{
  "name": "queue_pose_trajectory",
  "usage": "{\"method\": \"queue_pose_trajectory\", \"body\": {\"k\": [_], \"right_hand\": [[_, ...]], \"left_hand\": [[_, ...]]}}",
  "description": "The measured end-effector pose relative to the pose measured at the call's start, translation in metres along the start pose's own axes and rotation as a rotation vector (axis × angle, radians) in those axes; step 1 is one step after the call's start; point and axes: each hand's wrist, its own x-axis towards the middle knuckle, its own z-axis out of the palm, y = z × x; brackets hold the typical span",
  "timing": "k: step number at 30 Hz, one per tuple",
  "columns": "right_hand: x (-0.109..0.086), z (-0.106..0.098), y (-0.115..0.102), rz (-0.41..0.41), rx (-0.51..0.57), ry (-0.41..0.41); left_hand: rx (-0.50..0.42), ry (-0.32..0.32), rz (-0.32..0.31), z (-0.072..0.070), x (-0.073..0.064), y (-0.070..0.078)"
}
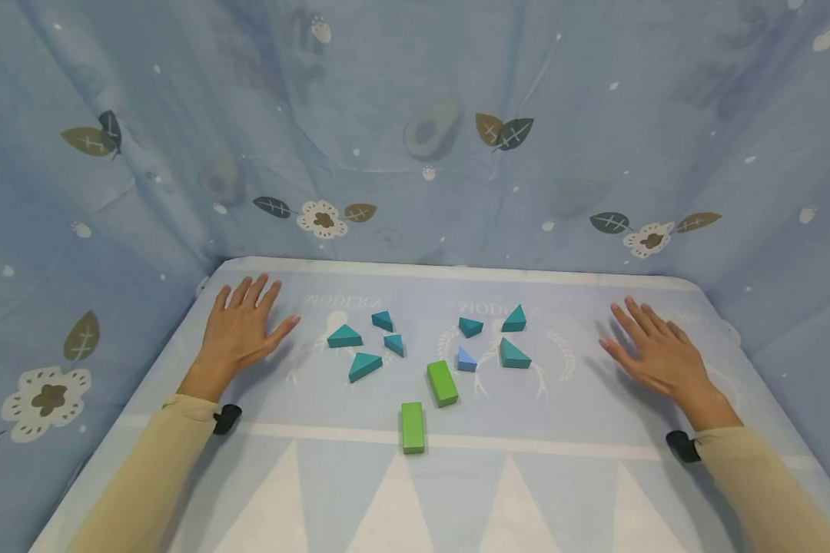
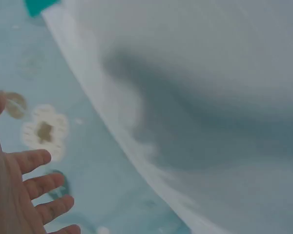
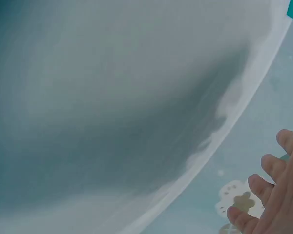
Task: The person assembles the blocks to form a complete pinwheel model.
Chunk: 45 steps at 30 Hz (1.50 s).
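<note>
My left hand (image 1: 240, 324) is held over the left side of the table with fingers spread, holding nothing. Over on the right side, my right hand (image 1: 657, 349) is spread likewise, with nothing in it. Between them lie several teal triangular blocks, among them one (image 1: 344, 336) nearest the left hand and another (image 1: 515, 354) nearest the right. A small blue triangular block (image 1: 466, 359) lies right of centre. Two green rectangular blocks, one (image 1: 442, 383) tilted and one (image 1: 412, 428) closer to me, lie in the middle. In the left wrist view, the palm and fingers (image 2: 51, 185) show at lower left.
A pale blue and white printed cloth (image 1: 318, 476) covers the table. Blue curtains (image 1: 415, 138) with flowers and leaves hang behind it and along both sides. A dark wrist camera (image 1: 227, 419) sits at the left cuff, and another (image 1: 682, 446) at the right cuff.
</note>
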Motion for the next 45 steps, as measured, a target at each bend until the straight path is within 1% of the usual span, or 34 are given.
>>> {"method": "queue_pose_trajectory", "body": {"k": [1,3,5,7,9,10,12,14,17,22,24,27,29,31,34,37,41,45], "right_hand": [[-0.001,0.0,-0.002,-0.01,0.005,0.011],[-0.002,0.0,-0.009,-0.031,0.012,0.035],[-0.003,0.0,-0.019,-0.056,0.018,0.066],[-0.003,-0.001,-0.03,-0.085,0.024,0.096],[-0.002,-0.002,-0.042,-0.121,0.023,0.13],[-0.002,-0.002,-0.049,-0.142,0.023,0.151],[0.0,-0.003,-0.063,-0.187,0.026,0.188],[0.002,-0.003,-0.077,-0.236,0.031,0.22],[0.005,-0.002,-0.098,-0.315,0.044,0.245],[0.011,-0.004,-0.129,-0.44,0.108,0.266],[0.014,-0.005,-0.14,-0.5,0.143,0.273],[0.018,-0.005,-0.156,-0.615,0.185,0.273],[0.02,-0.003,-0.167,-0.686,0.203,0.273],[0.02,-0.001,-0.177,-0.739,0.223,0.271],[0.022,0.005,-0.191,-0.771,0.244,0.256],[0.025,0.013,-0.199,-0.793,0.264,0.23],[0.03,0.024,-0.206,-0.834,0.272,0.204],[0.031,0.026,-0.209,-0.846,0.256,0.184]], "left_hand": [[-0.014,0.038,0.015,-0.002,-0.001,0.004],[-0.06,0.139,0.06,-0.005,-0.003,0.016],[-0.105,0.248,0.124,-0.009,-0.006,0.032],[-0.134,0.337,0.194,-0.012,-0.01,0.051],[-0.155,0.396,0.27,-0.015,-0.016,0.071],[-0.161,0.414,0.307,-0.016,-0.019,0.08],[-0.176,0.428,0.38,-0.018,-0.025,0.099],[-0.188,0.429,0.446,-0.018,-0.031,0.114],[-0.197,0.429,0.53,-0.019,-0.038,0.133],[-0.219,0.419,0.64,-0.019,-0.047,0.154],[-0.228,0.391,0.679,-0.02,-0.051,0.16],[-0.234,0.334,0.742,-0.019,-0.058,0.17],[-0.227,0.298,0.78,-0.019,-0.063,0.177],[-0.211,0.268,0.81,-0.018,-0.068,0.182],[-0.177,0.241,0.837,-0.014,-0.071,0.187],[-0.164,0.219,0.847,-0.011,-0.071,0.186],[-0.18,0.178,0.842,-0.007,-0.071,0.182],[-0.183,0.123,0.836,-0.008,-0.07,0.179]]}}
